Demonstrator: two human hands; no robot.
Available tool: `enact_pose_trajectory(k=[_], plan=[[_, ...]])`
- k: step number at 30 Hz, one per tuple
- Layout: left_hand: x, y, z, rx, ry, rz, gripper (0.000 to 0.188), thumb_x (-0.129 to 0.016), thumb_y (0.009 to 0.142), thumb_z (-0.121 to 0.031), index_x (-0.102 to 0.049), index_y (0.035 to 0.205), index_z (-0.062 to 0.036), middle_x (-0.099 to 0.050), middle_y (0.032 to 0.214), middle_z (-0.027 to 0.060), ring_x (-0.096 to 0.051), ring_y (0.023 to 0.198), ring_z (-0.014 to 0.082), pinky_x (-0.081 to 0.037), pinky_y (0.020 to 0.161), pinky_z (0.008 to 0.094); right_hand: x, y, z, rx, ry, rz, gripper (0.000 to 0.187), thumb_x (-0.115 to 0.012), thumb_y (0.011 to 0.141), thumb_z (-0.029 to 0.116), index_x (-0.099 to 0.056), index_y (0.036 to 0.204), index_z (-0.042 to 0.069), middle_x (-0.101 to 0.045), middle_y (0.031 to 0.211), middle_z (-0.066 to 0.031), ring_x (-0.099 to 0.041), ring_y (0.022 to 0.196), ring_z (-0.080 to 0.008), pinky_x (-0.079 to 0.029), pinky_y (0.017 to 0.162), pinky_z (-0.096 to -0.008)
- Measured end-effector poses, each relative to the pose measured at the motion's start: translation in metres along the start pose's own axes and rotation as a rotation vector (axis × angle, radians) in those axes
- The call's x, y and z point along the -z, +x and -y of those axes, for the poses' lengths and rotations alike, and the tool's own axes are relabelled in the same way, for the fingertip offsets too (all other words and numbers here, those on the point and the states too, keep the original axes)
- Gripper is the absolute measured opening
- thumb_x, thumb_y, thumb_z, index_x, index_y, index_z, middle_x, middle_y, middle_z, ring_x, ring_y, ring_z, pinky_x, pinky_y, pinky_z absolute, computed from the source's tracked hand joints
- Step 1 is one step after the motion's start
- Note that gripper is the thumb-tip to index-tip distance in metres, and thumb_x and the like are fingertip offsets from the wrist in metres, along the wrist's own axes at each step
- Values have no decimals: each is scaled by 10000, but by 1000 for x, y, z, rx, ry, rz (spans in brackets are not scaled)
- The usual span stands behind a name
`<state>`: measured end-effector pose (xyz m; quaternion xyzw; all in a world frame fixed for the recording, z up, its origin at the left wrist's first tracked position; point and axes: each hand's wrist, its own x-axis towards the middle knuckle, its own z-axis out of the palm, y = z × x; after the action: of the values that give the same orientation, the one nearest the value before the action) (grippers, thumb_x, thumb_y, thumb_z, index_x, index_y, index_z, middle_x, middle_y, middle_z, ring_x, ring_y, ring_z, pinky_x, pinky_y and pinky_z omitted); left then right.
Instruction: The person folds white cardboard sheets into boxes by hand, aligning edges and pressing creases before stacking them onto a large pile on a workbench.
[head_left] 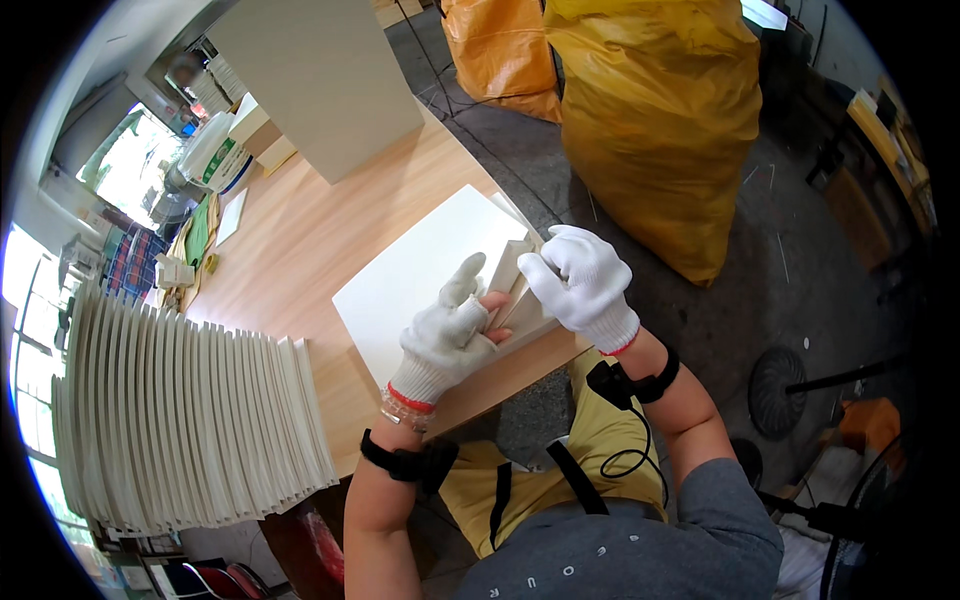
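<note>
A white cardboard sheet or shallow box piece lies on the wooden table near its front right corner. Along its right side stands a narrow white folded strip. My left hand, in a white knitted glove with some bare fingertips, rests over the piece; its thumb is raised and apart, while the bare fingers touch the strip's near side. On the strip's other side, at the table edge, my gloved right hand is closed, thumb against curled fingers. What it grips, if anything, is hidden.
A long row of stacked white boards stands at the left. A tall grey-white panel rises at the table's back. Yellow and orange sacks stand beyond the table. A white bucket sits far left.
</note>
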<state>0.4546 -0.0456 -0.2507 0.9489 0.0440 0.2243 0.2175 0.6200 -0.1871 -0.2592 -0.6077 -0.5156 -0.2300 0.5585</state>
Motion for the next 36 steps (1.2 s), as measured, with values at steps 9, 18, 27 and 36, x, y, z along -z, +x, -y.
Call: enact_pose_trajectory(k=[9,18,27,36], plan=[[-2,0,3,-53,22,-24,400,-814,781,-178,-715,1169,-170,-549,1455,167,-728,944,287,-603,723,349,6,3,-1,75,6,17,193,-728,802,17,-593,666,29,-500,579,-85,-548,544,-261,-441,511,-367],[-9,-5,-4,-176,215,-96,937,-854,739,-273,-365,1500,-30,-621,1335,168,-707,947,342,-587,742,369,19,17,-60,-1378,949,630,515,-562,993,523,-668,1066,24,-690,888,-48,-649,745,-130,-517,637,-266],[27,-39,36,402,314,-301,752,-813,800,-228,-475,1435,-8,-333,1559,277,-380,1427,373,-433,1100,423,6,-18,-72,-773,796,611,339,-616,1006,212,-596,1230,-41,-675,1106,-47,-596,1008,-90,-480,898,-264],[68,-99,37,654,-1331,-313,524,-733,888,-107,-524,1356,2,-663,1201,94,-655,1059,201,-546,935,355,6,-31,-96,-715,750,642,465,-605,1014,304,-564,1325,-40,-673,1160,-73,-614,1063,-148,-484,929,-290]])
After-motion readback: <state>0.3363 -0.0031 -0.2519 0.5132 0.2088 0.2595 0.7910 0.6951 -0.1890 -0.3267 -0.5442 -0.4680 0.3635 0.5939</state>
